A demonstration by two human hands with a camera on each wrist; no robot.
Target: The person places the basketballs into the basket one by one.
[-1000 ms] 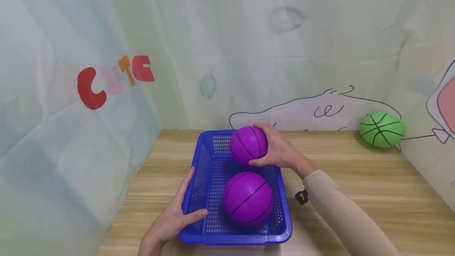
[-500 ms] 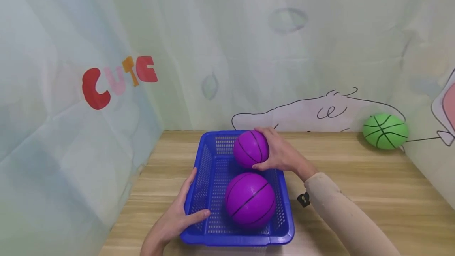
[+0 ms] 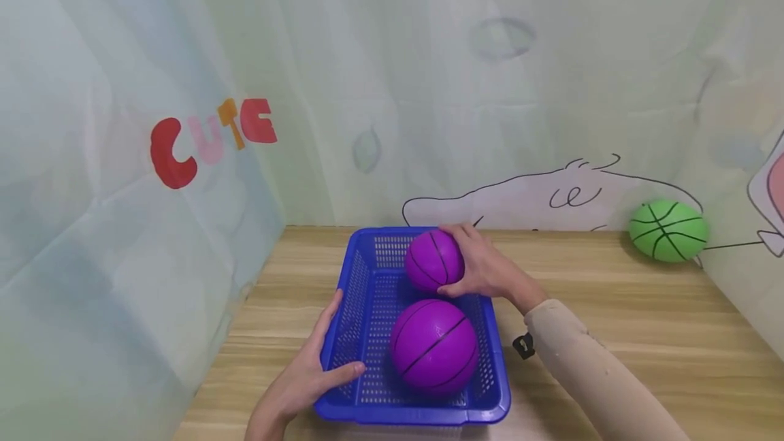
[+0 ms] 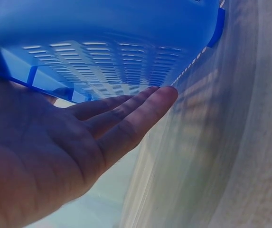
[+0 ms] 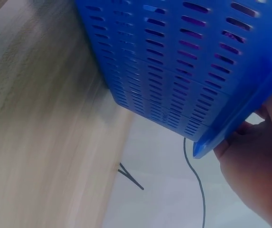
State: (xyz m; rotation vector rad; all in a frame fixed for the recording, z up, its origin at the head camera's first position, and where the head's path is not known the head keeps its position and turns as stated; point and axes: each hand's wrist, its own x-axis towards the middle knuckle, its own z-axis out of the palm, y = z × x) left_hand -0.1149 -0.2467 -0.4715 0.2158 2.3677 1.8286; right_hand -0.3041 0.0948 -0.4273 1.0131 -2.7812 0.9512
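Note:
A blue plastic basket (image 3: pixel 346 322) with slotted walls stands on the wooden table. My left hand (image 3: pixel 303 376) holds its left side near the front, thumb over the rim. In the left wrist view the fingers (image 4: pixel 126 133) lie straight along the outside of the slotted wall. My right hand (image 3: pixel 484 265) grips a small purple ball (image 3: pixel 431 263) with black lines, low in the basket's far right corner. Thumb and fingers span the ball's right side. A larger purple ball (image 3: pixel 433 346) sits in the front right part of the basket.
A green ball (image 3: pixel 669 230) lies at the table's far right, close to the back curtain (image 3: pixel 380 87). The wooden table (image 3: pixel 588 264) extends right of the basket. A curtain with "CUTE" letters (image 3: pixel 214 131) hangs along the left side.
The right hand has lowered the small purple ball slightly deeper into the basket. The whole scene has shifted a little right and down in the head view. The left hand keeps its place.

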